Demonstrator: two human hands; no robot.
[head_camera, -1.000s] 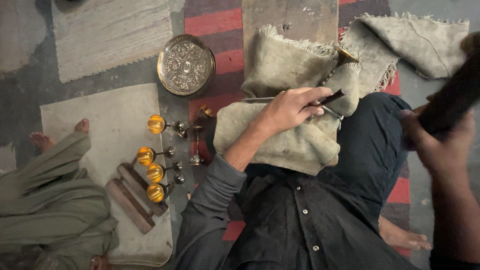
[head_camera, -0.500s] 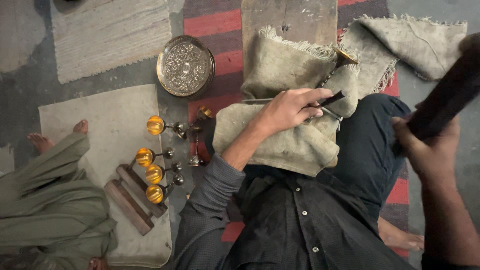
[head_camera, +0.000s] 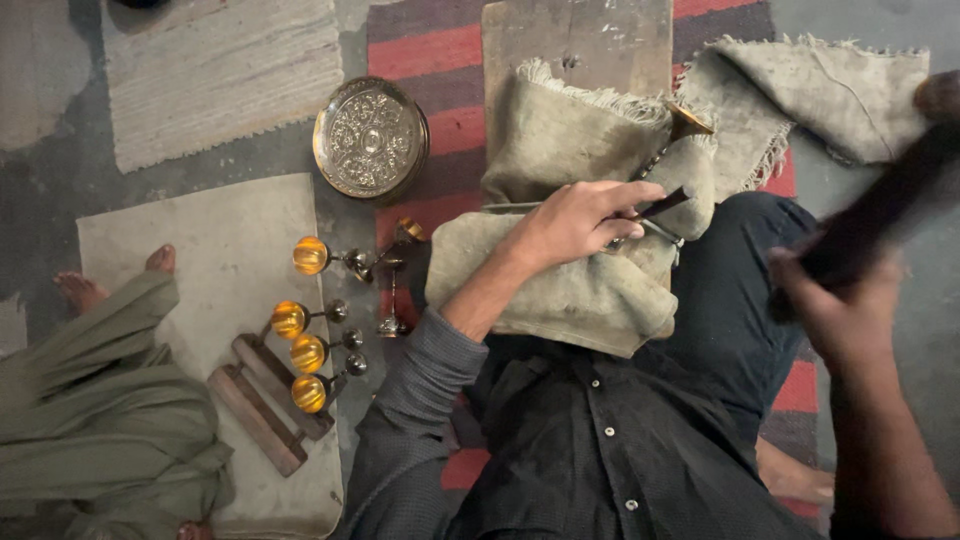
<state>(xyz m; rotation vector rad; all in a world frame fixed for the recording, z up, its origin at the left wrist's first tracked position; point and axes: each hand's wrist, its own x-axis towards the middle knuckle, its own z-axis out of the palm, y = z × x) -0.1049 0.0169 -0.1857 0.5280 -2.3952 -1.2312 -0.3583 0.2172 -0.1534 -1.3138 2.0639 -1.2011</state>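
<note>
A: Mallet (head_camera: 880, 215) first, at the right edge of the frame. The right hand (head_camera: 835, 310) is wrapped tight round its lower end, with the dark head raised toward the upper right. It is blurred, but it looks like solid wood: stiff, fairly heavy, and best held low on the shaft as it is now.

B: And the left hand (head_camera: 575, 220)?

A: Centre frame, closed around a thin dark chisel (head_camera: 660, 208), pinching it near the middle. The tool looks like hard, slim metal, apt to slip or twist unless the fingers keep it snug.

B: What is it set against?

A: A small brass goblet (head_camera: 685, 125), just above and right of that hand, lying tilted and half buried in a grey cloth (head_camera: 560, 150). Only its rim and a bit of stem show. I'd judge it rigid but thin-walled, so easy to dent, and smooth enough to roll. The cloth is soft and coarse, and it cushions the piece; gripping through it is the safest hold.

B: What carries the bundle?

A: A worn wooden board (head_camera: 580, 40) running to the top of the frame, over a striped rug.

B: Anything else?

A: Left of centre, four more goblets (head_camera: 310, 310) lie on their sides on the floor beside two wooden blocks (head_camera: 265, 405). Farther up sits an embossed round tray (head_camera: 370, 137). At the far left, another person's green garment (head_camera: 100, 400) and bare foot.
</note>
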